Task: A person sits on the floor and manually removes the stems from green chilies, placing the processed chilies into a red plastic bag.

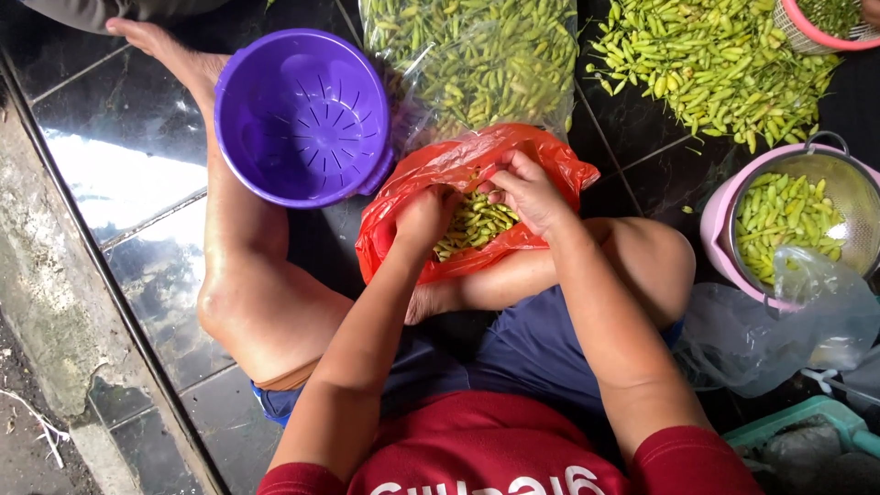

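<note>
Green chili peppers [475, 223], small, slender and loose, lie heaped inside a crumpled red plastic bag [431, 174] that rests open on my lap, between my folded legs, above the dark glossy tiled floor [137, 101]. My left hand [423, 218] is curled, knuckles up, at the left lip of the bag opening, fingers closed into the peppers; whether it grips one I cannot tell. My right hand [527, 188] sits at the upper right lip of the opening, fingertips pinched together over the heap, touching the left hand's fingers; what it pinches is hidden.

Just beside the bag, on its upper left, a round purple plastic colander bowl [302, 115] with slotted bottom leans against my left shin. Directly beyond the bag, touching its far edge, stands a clear plastic sack of green chilies [472, 60]. Toward the floor's upper right corner a loose pile of green chilies [706, 64] is spread on the tiles. At the right edge a metal mesh strainer [857, 197] holding chilies sits in a pink plastic basin [715, 220], with a crumpled clear plastic bag [779, 330] near it, by my right knee.
</note>
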